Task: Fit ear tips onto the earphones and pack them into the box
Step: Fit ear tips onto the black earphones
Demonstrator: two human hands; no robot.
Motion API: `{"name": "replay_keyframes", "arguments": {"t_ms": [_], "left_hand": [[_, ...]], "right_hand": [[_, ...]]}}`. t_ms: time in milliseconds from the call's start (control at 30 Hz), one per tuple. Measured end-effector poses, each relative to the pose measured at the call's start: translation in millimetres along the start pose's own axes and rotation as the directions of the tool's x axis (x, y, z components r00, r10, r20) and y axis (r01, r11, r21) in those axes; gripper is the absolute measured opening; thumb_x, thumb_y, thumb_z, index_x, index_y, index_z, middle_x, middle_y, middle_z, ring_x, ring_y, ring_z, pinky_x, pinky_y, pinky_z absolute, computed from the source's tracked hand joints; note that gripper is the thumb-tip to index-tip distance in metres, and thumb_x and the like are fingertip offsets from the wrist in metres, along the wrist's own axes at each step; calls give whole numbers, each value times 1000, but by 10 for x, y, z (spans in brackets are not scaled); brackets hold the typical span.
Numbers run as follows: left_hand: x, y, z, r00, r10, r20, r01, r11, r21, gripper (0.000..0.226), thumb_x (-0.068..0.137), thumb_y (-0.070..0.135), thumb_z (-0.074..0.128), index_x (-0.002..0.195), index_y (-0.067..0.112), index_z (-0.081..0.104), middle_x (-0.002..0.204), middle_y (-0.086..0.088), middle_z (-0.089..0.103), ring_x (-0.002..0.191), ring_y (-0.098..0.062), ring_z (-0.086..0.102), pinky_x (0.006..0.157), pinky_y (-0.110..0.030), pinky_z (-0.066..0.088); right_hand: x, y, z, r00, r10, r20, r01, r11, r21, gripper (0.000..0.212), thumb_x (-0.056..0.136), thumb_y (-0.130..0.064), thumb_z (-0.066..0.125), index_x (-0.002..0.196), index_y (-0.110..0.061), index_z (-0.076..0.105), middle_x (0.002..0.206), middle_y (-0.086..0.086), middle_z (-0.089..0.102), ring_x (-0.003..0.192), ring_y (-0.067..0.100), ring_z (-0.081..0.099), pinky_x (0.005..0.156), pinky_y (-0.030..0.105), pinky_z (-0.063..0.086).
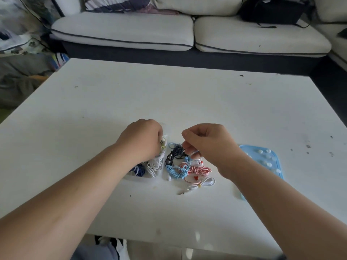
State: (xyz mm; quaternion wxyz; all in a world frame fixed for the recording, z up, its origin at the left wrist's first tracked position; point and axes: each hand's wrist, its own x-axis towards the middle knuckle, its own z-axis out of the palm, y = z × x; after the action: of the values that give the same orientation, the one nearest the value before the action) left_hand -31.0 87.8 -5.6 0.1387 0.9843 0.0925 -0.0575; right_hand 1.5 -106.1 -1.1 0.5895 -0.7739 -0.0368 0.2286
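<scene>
Toward the near edge of the white bench (187, 102), about midway along it, lies a small heap of coiled earphones. It holds a black pair (175, 154), a light blue pair (176, 170), a red-and-white striped pair (199, 169) and, nearest the edge, a white pair (203, 182) with its plug pointing left. A tiny red ear tip (196, 177) sits between the striped and white coils.

Just left of the heap stands a clear box (144, 177) holding more coils, white (155, 162) and dark blue (139, 170). The left hand (140, 141) is over this box with its fingers curled down into it. Their tips are hidden, so whether they hold anything cannot be told.

The right hand (208, 145) hovers above the heap's far right side, fingers curled, pinching a thin white cord (195, 152) between thumb and fingertips.

Further right, partly hidden by the right forearm, lies a pale blue tray (277, 156) dotted with white ear tips (260, 151).

Beyond the far edge stands a pale sofa (122, 30) with a black bag (272, 12) on it.
</scene>
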Motion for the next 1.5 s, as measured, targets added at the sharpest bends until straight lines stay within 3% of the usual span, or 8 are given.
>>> {"name": "replay_keyframes", "arguments": {"t_ms": [333,467,533,700,900,1067,1267,1500], "left_hand": [[-35,326,114,966,253,-49,-246,962,117,21,96,16,60,116,19,67,105,-1,66,117,-26,56,84,-41,53],[37,475,240,951,305,50,-303,884,357,13,90,20,64,88,22,52,82,7,57,128,-27,46,99,-38,40],[72,511,290,955,280,100,-294,843,450,11,90,23,64,100,24,60,100,5,69,141,-27,37,125,-47,16],[85,589,378,965,169,199,-251,811,528,34,89,16,55,122,22,60,112,1,72,148,-24,32,127,-55,-3],[102,649,231,955,297,10,-282,896,344,12,85,18,64,96,22,63,85,0,63,108,-27,57,102,-38,35],[6,685,-42,983,157,-91,-174,958,-228,16,90,22,66,106,25,69,93,9,69,89,-17,65,78,-34,55],[-186,982,-340,984,111,142,66,512,-856,16,94,6,63,104,16,70,87,-4,75,70,-25,72,66,-33,57],[-196,1088,-370,957,153,247,225,146,-963,22,88,-11,50,94,9,58,76,-12,64,71,-32,60,63,-31,53]], "right_hand": [[-6,92,-193,996,-8,-85,-6,987,-158,15,94,-17,62,86,-14,75,73,2,77,65,19,72,76,46,62],[-22,124,-268,998,8,-69,-21,981,-195,16,92,-18,63,82,-15,75,73,3,77,79,32,74,75,47,62],[-41,139,-303,998,8,-55,-19,977,-214,17,91,-19,63,80,-14,75,73,4,77,79,33,74,75,48,62],[-88,152,-421,1000,17,-23,-21,973,-230,18,91,-21,64,79,-13,75,72,3,76,83,39,71,75,52,60],[-151,140,-545,999,24,-24,-29,973,-229,18,92,-21,64,80,-12,75,75,7,77,83,36,72,75,50,61],[-213,159,-624,999,9,-48,-18,982,-187,15,95,-21,63,89,-14,75,81,3,77,68,15,72,72,42,62],[-259,177,-734,998,9,69,-26,965,260,46,86,-8,68,129,-24,67,122,8,72,108,27,72,95,46,59],[-408,70,-894,927,19,375,-211,852,479,36,94,-4,52,126,0,66,112,17,72,102,37,70,85,48,59]]}}
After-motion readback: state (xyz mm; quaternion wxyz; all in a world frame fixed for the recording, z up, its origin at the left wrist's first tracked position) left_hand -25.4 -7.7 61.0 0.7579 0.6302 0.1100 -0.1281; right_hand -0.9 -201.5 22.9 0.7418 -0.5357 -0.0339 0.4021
